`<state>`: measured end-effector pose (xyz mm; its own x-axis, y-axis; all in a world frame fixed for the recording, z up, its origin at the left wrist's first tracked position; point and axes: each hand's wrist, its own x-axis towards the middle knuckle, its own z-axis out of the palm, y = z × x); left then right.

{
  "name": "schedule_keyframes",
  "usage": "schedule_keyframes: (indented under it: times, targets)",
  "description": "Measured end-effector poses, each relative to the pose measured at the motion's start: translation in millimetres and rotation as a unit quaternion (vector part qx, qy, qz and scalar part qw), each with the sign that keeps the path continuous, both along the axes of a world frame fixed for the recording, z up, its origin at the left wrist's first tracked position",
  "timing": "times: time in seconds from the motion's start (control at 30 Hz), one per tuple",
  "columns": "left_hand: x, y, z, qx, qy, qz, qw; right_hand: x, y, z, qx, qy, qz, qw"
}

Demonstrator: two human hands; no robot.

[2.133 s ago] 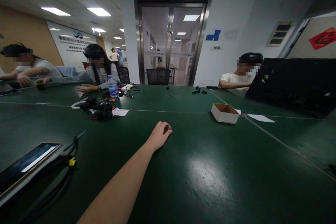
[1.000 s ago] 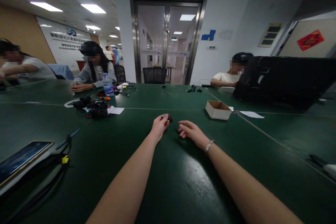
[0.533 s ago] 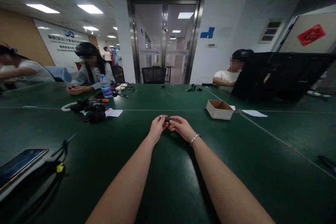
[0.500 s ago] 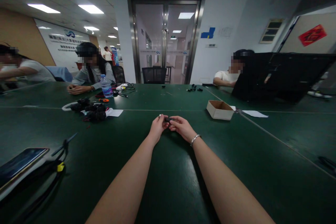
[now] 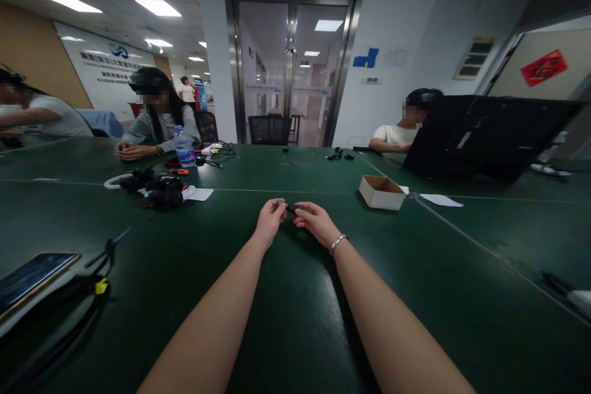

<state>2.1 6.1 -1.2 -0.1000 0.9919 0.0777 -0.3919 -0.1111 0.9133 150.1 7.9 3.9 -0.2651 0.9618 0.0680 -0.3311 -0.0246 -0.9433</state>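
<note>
Between my two hands is a small black object (image 5: 290,209), too small to make out its kind. My left hand (image 5: 271,220) pinches its left end with thumb and fingertips. My right hand (image 5: 314,221), with a silver bracelet on the wrist, grips the right end, and its fingers cover part of the object. Both hands are close together just above the green table (image 5: 295,295), near the middle of the view.
An open cardboard box (image 5: 381,198) stands to the right. Dark bundled gear (image 5: 161,189) and a water bottle (image 5: 185,151) are at left. A phone (image 5: 34,277) and black strap (image 5: 99,308) lie near left. A large black panel (image 5: 484,141) rises at right; people sit across the table.
My hands have drawn slightly apart, the left shifting leftward, so more of the black object shows between them. The view has also shifted a little.
</note>
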Motion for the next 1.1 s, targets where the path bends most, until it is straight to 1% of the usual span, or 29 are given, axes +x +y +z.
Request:
schedule_keyframes:
  times: [0.17,0.33,0.4,0.5,0.57,0.67,0.77,0.83,0.93,1.1]
  targets:
    - [-2.5,-3.9,-1.4,0.032,0.066,-0.011,0.997,1.3,-1.0,0.1,-0.003,0.007,-0.012,1.000]
    - [-6.1,-6.8,0.2,0.041,0.098,-0.035,0.994,4.0,-1.8,-1.0,0.000,0.014,-0.015,1.000]
    - [-8.0,-6.5,-0.3,0.050,0.139,-0.045,0.988,5.2,-1.8,-1.9,0.002,0.015,-0.016,1.000]
    - [-10.4,-4.6,-2.9,0.073,0.220,-0.042,0.972,6.6,-1.1,-3.3,0.000,0.013,-0.022,1.000]
    - [-11.5,-3.6,-4.0,0.083,0.251,-0.035,0.964,7.3,-0.6,-4.0,0.000,0.011,-0.023,1.000]
    - [-13.3,-5.1,-2.0,0.072,0.301,-0.030,0.950,8.5,-0.1,-4.6,0.003,0.008,-0.017,1.000]
    - [-15.2,-10.6,4.6,0.051,0.394,-0.017,0.917,9.8,-0.5,-4.8,0.006,0.002,-0.001,1.000]
    - [-16.0,-15.1,9.7,0.042,0.440,-0.009,0.897,10.7,-1.3,-4.5,0.010,-0.001,0.010,1.000]
    - [-16.3,-19.6,15.1,0.029,0.475,0.001,0.879,11.8,-2.8,-3.5,0.019,-0.002,0.023,1.000]
    - [-16.5,-17.8,16.0,0.005,0.500,0.011,0.866,13.2,-3.3,-2.4,0.021,-0.013,0.039,0.999]
